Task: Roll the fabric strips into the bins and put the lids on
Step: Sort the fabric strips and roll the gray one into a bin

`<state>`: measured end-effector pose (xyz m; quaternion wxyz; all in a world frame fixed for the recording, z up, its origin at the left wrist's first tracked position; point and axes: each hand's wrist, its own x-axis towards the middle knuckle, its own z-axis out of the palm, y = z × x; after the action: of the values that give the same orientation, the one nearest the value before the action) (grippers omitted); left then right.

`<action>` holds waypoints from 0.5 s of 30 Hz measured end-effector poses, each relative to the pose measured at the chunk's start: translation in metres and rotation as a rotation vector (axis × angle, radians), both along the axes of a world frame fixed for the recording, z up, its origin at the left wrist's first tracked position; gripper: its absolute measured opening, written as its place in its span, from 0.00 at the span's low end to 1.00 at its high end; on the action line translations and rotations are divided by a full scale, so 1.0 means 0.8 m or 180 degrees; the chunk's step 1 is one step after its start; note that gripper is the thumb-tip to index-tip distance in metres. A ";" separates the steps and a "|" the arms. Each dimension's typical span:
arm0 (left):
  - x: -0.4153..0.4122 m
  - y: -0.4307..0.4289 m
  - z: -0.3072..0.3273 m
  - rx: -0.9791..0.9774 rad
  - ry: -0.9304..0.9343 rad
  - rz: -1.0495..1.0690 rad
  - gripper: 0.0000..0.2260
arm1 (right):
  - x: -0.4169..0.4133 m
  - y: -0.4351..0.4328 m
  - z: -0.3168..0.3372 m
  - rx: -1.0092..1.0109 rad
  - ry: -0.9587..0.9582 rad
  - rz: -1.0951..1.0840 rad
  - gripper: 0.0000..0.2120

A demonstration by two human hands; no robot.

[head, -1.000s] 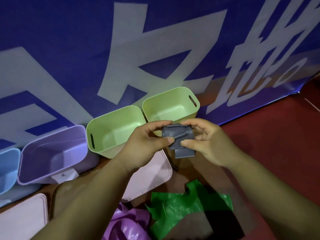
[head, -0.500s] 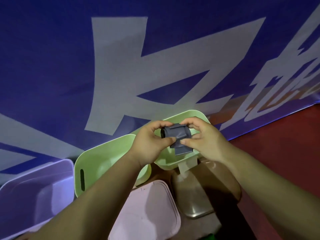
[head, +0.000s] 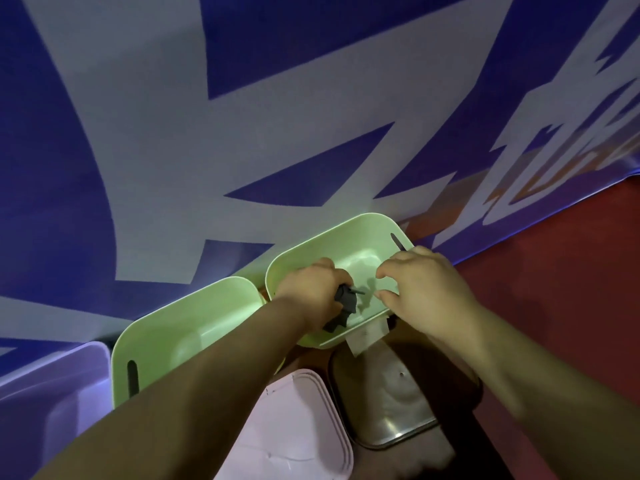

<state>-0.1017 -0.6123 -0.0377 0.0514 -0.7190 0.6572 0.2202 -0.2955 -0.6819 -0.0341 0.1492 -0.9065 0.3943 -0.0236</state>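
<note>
My left hand (head: 311, 292) grips a rolled dark grey fabric strip (head: 346, 301) inside the right-hand green bin (head: 349, 237), low over its floor. A loose tail of the strip hangs over the bin's near wall. My right hand (head: 422, 285) hovers over the same bin's right side, fingers loosely curled and holding nothing. A second green bin (head: 194, 327) stands to the left, with nothing visible inside. A pink lid (head: 298, 427) lies in front of the bins.
A purple bin (head: 52, 386) sits at the far left edge. A shiny metal plate (head: 384, 400) lies under the right bin's near corner. A blue banner with white characters (head: 311, 116) rises behind the bins. Red floor (head: 554, 289) spreads to the right.
Both hands held the grey roll above the bin; now my left hand alone has lowered it into the right green bin, and my right hand has let go. The view tilted up.
</note>
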 end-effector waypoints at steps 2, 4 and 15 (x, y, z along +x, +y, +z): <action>-0.006 -0.010 -0.010 0.0154 -0.0164 -0.0199 0.16 | -0.007 0.004 -0.008 -0.0281 -0.0033 -0.0119 0.15; -0.011 -0.020 -0.019 0.0257 -0.0315 -0.0359 0.16 | -0.013 0.007 -0.013 -0.0389 -0.0175 -0.0309 0.15; -0.012 -0.021 -0.028 0.0381 -0.0335 -0.0317 0.31 | -0.023 0.018 -0.031 0.0250 -0.0418 -0.0441 0.20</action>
<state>-0.1113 -0.6290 -0.0605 0.1397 -0.6917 0.6742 0.2182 -0.3137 -0.6677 -0.0588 0.2081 -0.8670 0.4461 -0.0778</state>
